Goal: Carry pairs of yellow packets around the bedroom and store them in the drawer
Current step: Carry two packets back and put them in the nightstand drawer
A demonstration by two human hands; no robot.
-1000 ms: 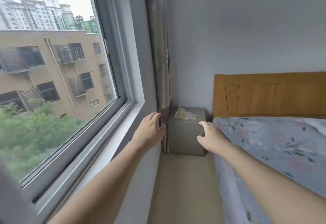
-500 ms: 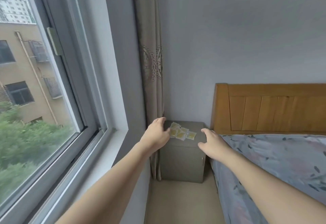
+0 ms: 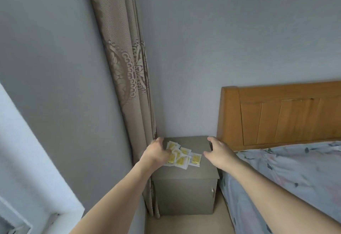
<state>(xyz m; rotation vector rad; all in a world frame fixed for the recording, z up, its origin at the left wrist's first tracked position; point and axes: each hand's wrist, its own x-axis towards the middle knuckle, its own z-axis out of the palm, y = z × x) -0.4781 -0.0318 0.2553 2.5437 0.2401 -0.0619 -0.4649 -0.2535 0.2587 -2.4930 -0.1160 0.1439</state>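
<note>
Window reveal point(image 3: 27, 160) at far left; patterned curtain point(image 3: 127, 78) hangs down the corner, its hem just beside the grey nightstand point(image 3: 184, 193); my left hand point(image 3: 156, 153) sits over the left edge of the yellow packets point(image 3: 181, 157), fingers curled onto them, can't tell if any is actually pinched; packets lie flat in a loose overlapping heap on the nightstand top, edges pointing every which way, heap's long axis running back-left to front-right; my right hand point(image 3: 217, 150) hovers right of them, fingers spread, holding nothing; wooden headboard point(image 3: 276, 115) and floral bedsheet point(image 3: 295, 174) close off the right side.
</note>
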